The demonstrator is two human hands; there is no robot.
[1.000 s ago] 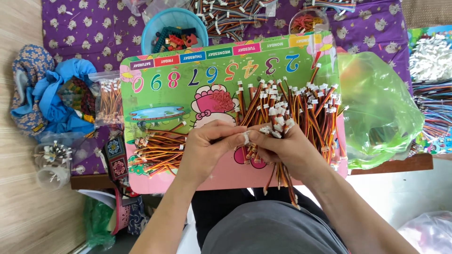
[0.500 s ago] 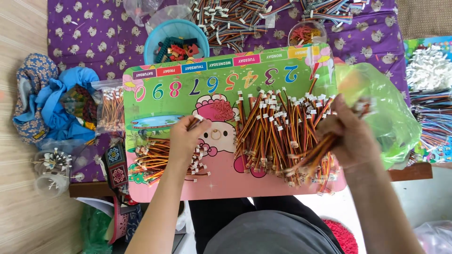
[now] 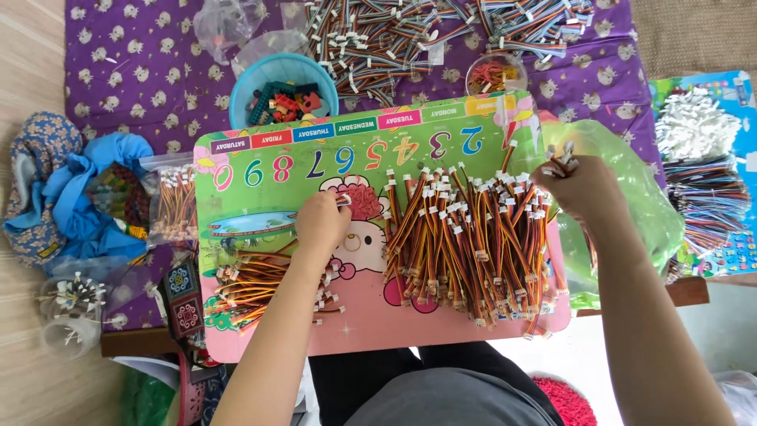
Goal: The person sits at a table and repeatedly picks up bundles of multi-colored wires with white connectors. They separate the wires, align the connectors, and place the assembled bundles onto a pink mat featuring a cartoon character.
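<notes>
While the right hand (image 3: pixel 579 189) grips a few short wires (image 3: pixel 558 158) at the tray's (image 3: pixel 260 170) far right edge, connectors pointing far, the left hand (image 3: pixel 322 223) closes on one white connector (image 3: pixel 344 200) mid-tray; the wire pile (image 3: pixel 473 244) lies between, running near-to-far; a smaller bundle (image 3: pixel 252 288) lies left

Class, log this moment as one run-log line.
left hand: on lap board | right hand: holds wire leads over green bag | wire pile: mid-board
</notes>
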